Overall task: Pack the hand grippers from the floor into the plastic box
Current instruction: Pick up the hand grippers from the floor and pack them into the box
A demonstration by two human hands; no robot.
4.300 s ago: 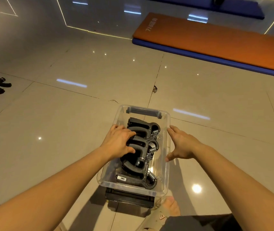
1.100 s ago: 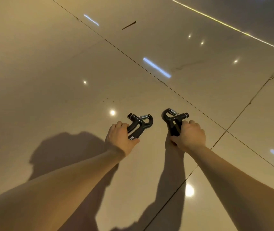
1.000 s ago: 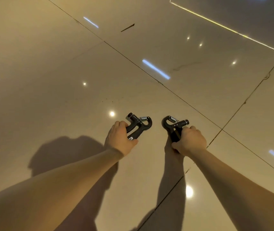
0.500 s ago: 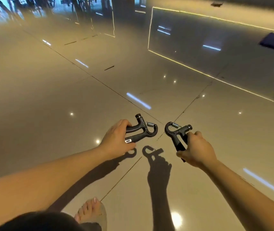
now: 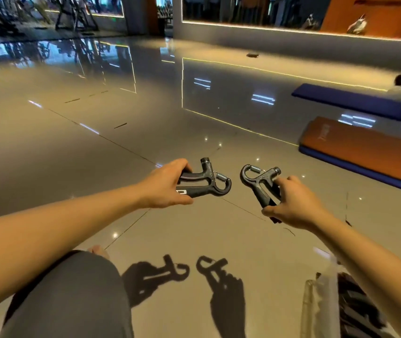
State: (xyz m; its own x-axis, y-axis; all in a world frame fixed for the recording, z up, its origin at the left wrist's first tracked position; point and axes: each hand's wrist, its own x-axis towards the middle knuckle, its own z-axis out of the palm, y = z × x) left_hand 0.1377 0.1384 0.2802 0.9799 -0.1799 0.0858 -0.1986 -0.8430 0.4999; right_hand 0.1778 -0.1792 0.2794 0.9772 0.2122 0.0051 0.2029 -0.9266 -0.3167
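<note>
While the first hand gripper (image 5: 205,182) is gripped by its handles in the left hand (image 5: 165,187) and the second hand gripper (image 5: 259,182) in the right hand (image 5: 295,207), both are held above the floor (image 5: 97,154). Carry step judged in hand. Plastic box (image 5: 321,308) seen lower right, partly filled; both must be lowered in.

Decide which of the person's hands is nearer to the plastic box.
Right. The right hand holds a hand gripper just ahead of the plastic box, whose corner shows at lower right; the left hand holds a second hand gripper farther off to the left.
</note>
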